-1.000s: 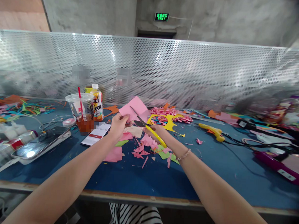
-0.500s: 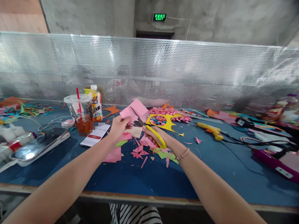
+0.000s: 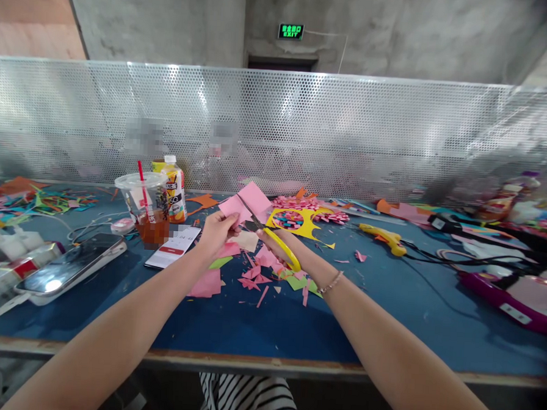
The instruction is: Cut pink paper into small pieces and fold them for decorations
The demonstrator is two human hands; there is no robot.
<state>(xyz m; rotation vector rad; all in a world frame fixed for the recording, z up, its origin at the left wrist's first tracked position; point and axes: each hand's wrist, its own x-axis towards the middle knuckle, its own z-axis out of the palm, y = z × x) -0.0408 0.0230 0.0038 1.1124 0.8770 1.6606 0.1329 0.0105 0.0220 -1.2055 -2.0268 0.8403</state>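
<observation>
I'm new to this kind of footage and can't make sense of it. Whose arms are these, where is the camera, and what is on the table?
The camera sits on a person's head and looks down, so both arms are that person's own. The left hand pinches a pink paper in its fingers. The right hand works yellow-handled scissors, with the blades at the paper. Below lie pink and green scraps on the blue table. To the left stand a plastic cup with a red straw, a bottle and a phone. To the right lies a yellow glue gun.
</observation>
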